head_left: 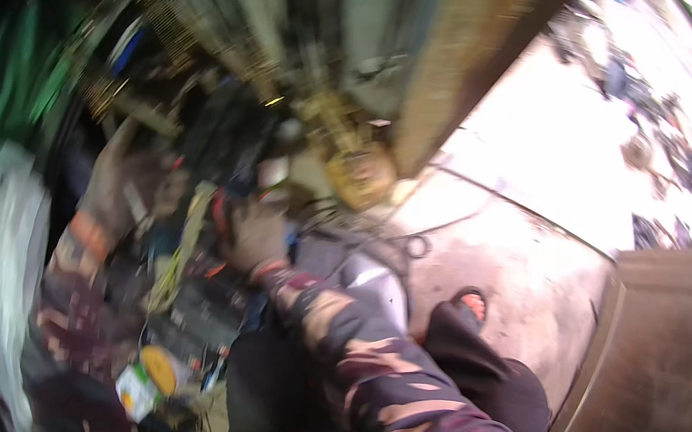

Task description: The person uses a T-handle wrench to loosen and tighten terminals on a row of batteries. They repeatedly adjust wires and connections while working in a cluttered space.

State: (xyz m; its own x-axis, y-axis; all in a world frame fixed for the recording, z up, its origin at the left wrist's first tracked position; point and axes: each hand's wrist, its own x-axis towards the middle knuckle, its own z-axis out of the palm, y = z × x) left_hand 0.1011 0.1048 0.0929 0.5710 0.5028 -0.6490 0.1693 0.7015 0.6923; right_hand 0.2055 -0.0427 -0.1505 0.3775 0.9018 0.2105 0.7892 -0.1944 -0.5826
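Note:
Motion blur smears the whole view. My left hand (pixel 133 187) reaches into the clutter at the left, one finger stretched upward. A small pale strip (pixel 135 205) shows against it; whether the hand grips it I cannot tell. To its right, my right hand (pixel 257 236) is curled, with a red-edged thing (pixel 221 212) at its fingers, too blurred to name. Between and below the hands lie a yellowish-green cord-like bundle (pixel 169 274) and a dark box-like thing (pixel 203 316). Both sleeves are camouflage-patterned.
A yellow container (pixel 362 173) stands beside a wooden post (pixel 455 70). Below my hands lies a round yellow thing (pixel 159 369). A brown wooden panel (pixel 663 384) stands at the right, next to the concrete floor (pixel 515 288). Scrap-like clutter (pixel 666 140) lies beyond.

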